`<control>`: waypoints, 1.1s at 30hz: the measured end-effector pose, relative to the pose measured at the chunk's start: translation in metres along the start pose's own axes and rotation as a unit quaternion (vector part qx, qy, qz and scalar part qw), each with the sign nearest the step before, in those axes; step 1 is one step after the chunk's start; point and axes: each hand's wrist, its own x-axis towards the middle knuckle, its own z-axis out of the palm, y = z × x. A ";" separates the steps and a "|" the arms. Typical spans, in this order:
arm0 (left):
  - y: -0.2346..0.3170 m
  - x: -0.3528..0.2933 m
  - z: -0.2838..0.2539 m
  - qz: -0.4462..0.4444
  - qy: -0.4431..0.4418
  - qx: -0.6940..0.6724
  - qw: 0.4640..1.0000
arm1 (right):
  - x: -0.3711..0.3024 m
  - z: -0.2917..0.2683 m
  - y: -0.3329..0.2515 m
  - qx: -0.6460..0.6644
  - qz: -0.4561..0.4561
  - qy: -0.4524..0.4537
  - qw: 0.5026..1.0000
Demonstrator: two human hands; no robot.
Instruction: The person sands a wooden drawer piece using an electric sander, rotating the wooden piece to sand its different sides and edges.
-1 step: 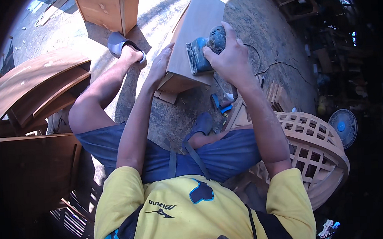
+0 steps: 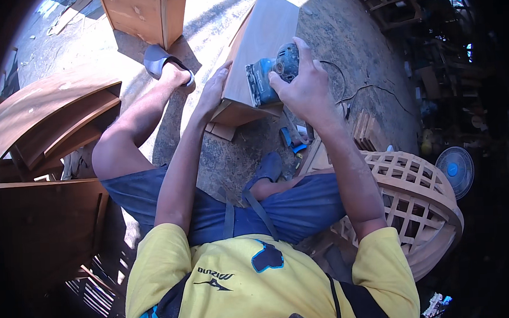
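From the head view I log the following, by descending size. The grey floor (image 2: pixel 345 35) carries all the work, with bright sunlight across its upper left part. At the left edge of my view stand a dark panel (image 2: pixel 39 225) and, above it, a curved cabinet (image 2: pixel 50 102) with inner shelves. At the right, a lattice frame (image 2: pixel 419 195) with a curved rim lies beside the seated operator's right arm.

The box (image 2: pixel 267 36), a long wooden unit, is located on the floor ahead of the operator, its near end facing the legs. A wood block (image 2: pixel 223 130) shows below that end. A second, upright box (image 2: pixel 137 16) stands at the upper left, just beyond the sandalled left foot. I read a blue fan (image 2: pixel 455 170) at the far right, just beside the lattice frame.

Right hand (image 2: pixel 309 91): closed around the body of the sander (image 2: pixel 266 83). The sander's pad sits at the near right part of the box's upper face. Left hand (image 2: pixel 213 92): not closed; fingers extended, laid along the box's left side near its near end.

A thin cord (image 2: pixel 376 85) runs over the floor, right of the right hand.
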 end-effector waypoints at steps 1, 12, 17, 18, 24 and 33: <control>-0.010 -0.001 -0.005 0.014 0.018 0.032 0.999 | -0.011 0.003 -0.006 0.001 0.005 -0.015 1.000; -0.023 -0.005 -0.002 0.014 0.019 -0.012 1.000 | 0.005 0.014 -0.038 0.012 -0.053 -0.021 0.998; -0.033 -0.001 -0.006 0.036 0.003 0.010 0.999 | 0.028 0.020 -0.051 0.040 -0.112 -0.018 0.993; -0.030 -0.002 0.001 0.059 0.002 0.014 0.998 | 0.045 0.021 -0.044 0.029 -0.098 -0.011 0.995; -0.018 -0.012 -0.010 0.005 0.014 0.003 1.000 | 0.159 0.039 -0.014 -0.024 -0.080 0.028 0.996; 0.046 -0.024 -0.004 -0.019 -0.092 0.127 0.987 | 0.276 0.034 0.043 -0.074 -0.002 0.049 0.996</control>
